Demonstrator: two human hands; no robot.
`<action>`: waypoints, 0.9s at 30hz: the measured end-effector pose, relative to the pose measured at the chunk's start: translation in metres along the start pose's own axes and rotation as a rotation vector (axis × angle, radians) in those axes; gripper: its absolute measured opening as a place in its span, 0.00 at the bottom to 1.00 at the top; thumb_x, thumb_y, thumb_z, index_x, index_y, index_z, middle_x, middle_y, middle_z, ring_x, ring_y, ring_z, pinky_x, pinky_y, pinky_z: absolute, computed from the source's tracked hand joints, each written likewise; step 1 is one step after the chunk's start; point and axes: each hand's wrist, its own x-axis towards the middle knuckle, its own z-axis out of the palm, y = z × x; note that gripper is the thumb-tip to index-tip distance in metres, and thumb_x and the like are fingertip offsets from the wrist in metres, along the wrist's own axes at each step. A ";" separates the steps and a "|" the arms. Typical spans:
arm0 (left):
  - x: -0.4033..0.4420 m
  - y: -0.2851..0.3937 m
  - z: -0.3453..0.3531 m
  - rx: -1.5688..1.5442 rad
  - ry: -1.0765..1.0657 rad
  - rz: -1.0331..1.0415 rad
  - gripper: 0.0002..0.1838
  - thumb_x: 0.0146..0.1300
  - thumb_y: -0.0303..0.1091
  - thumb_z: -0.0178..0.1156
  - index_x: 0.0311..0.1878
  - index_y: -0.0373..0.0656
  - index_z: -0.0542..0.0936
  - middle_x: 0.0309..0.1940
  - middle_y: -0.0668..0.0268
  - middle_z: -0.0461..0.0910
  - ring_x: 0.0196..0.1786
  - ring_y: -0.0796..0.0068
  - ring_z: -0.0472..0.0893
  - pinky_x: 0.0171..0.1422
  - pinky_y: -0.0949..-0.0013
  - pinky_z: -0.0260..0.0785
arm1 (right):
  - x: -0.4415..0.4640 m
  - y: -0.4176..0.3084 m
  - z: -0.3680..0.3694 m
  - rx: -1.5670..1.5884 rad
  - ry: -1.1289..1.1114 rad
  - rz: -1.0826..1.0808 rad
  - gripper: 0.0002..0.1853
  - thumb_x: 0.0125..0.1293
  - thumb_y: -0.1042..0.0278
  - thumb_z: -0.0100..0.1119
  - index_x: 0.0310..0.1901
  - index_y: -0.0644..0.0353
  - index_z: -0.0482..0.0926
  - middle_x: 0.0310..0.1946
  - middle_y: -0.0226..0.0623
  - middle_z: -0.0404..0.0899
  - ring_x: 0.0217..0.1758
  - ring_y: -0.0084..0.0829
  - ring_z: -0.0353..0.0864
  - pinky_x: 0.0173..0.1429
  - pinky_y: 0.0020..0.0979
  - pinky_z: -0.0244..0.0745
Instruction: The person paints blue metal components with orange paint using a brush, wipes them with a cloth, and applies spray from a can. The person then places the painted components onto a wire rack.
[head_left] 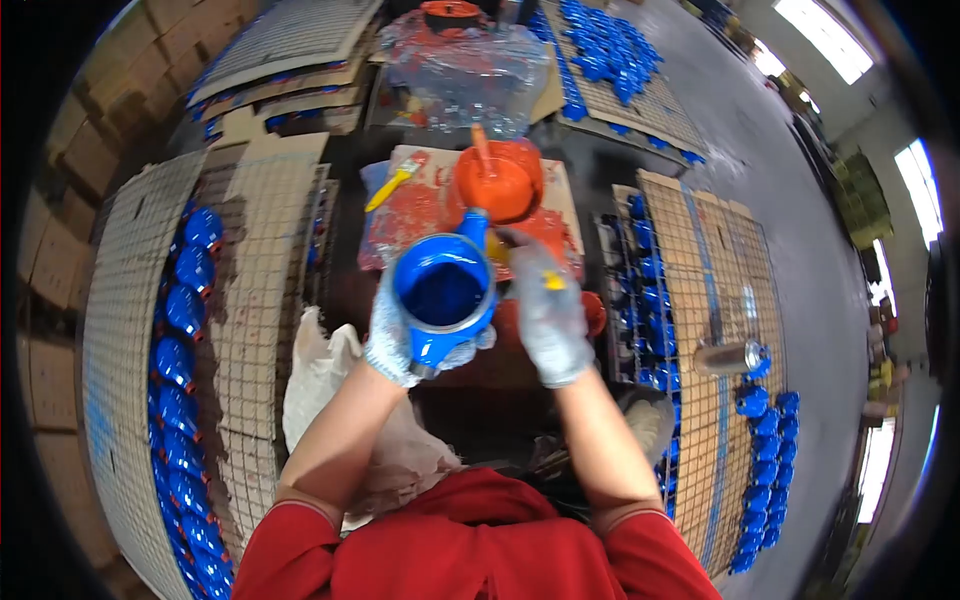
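My left hand [392, 325], in a pale knit glove, is closed round a glossy blue-painted metal fitting [488, 290]. Its wide round mouth faces me, and a narrower neck points away towards the paint. Just right of the fitting is my right hand [548, 315], also gloved and smeared by motion. Its fingers look bent in beside a small yellow thing [497, 246] whose kind I cannot make out. Beyond the hands, a bowl of orange-red paint [515, 190] has an orange handle [481, 148] standing in it. A yellow-handled paintbrush [396, 182] lies to its left.
The bowl stands on a paint-stained board [410, 225]. Wire-mesh racks with cardboard [245, 290] flank me, bearing rows of blue fittings [178, 362]. On the right rack [715, 280] lies a metal cylinder [728, 358]. A plastic-wrapped stand [465, 75] is at the back. White cloth [325, 385] hangs at left.
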 end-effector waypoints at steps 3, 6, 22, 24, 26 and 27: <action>0.006 0.000 -0.021 0.183 0.048 0.187 0.44 0.58 0.71 0.42 0.63 0.40 0.67 0.40 0.34 0.76 0.24 0.47 0.78 0.19 0.62 0.71 | 0.002 0.041 0.006 -0.130 0.046 -0.201 0.15 0.66 0.67 0.56 0.53 0.60 0.76 0.48 0.47 0.79 0.57 0.42 0.76 0.60 0.35 0.71; 0.016 -0.008 -0.010 0.335 0.137 0.293 0.42 0.59 0.68 0.43 0.63 0.39 0.67 0.35 0.46 0.78 0.18 0.57 0.75 0.15 0.68 0.66 | -0.012 0.036 -0.020 -0.239 0.000 -0.236 0.20 0.62 0.67 0.60 0.55 0.60 0.74 0.54 0.49 0.76 0.62 0.46 0.72 0.65 0.37 0.67; 0.029 -0.010 -0.005 0.326 0.111 0.169 0.36 0.64 0.63 0.44 0.64 0.43 0.68 0.51 0.46 0.77 0.38 0.47 0.82 0.24 0.58 0.77 | -0.113 0.108 -0.392 -1.082 1.243 0.089 0.49 0.44 0.57 0.75 0.67 0.61 0.60 0.65 0.49 0.65 0.67 0.42 0.65 0.69 0.35 0.62; 0.032 -0.011 -0.008 0.328 0.193 0.204 0.39 0.62 0.66 0.44 0.63 0.41 0.68 0.50 0.45 0.77 0.34 0.48 0.82 0.20 0.60 0.75 | -0.096 0.103 -0.388 -0.796 1.165 0.254 0.48 0.43 0.54 0.75 0.65 0.61 0.63 0.62 0.50 0.68 0.65 0.42 0.69 0.66 0.35 0.63; 0.035 -0.018 0.003 0.272 0.370 0.270 0.43 0.60 0.71 0.42 0.62 0.40 0.69 0.45 0.42 0.78 0.25 0.51 0.81 0.15 0.67 0.69 | -0.087 0.103 -0.386 -0.795 1.135 0.134 0.42 0.46 0.59 0.73 0.63 0.61 0.64 0.56 0.46 0.73 0.60 0.41 0.72 0.64 0.34 0.65; 0.039 -0.018 0.002 0.250 0.238 0.247 0.44 0.58 0.73 0.42 0.60 0.40 0.70 0.42 0.41 0.79 0.22 0.53 0.80 0.14 0.68 0.68 | -0.086 0.101 -0.385 -0.877 1.054 0.034 0.41 0.49 0.57 0.71 0.64 0.62 0.63 0.57 0.45 0.72 0.60 0.39 0.72 0.64 0.33 0.65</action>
